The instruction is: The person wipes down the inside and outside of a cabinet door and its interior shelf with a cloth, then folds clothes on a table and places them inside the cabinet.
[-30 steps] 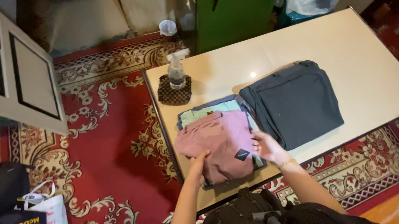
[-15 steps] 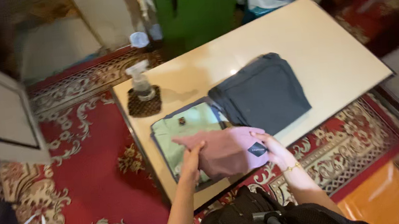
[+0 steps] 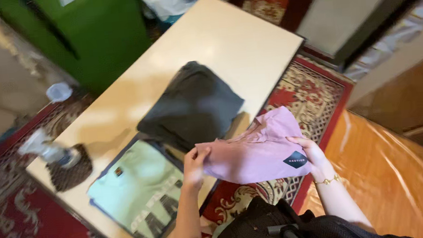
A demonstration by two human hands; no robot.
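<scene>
So I've got the folded pink garment up off the table, held out past its near edge over the patterned rug. Left hand pinches 1 end, right hand grips the other by the black patch. Light green shirt and dark folded garment sit on the table, spray bottle at the left end.

The folded pink cloth garment looks soft and matt; the cream rectangular table is smooth, faintly glossy; the orange floor shines.
</scene>
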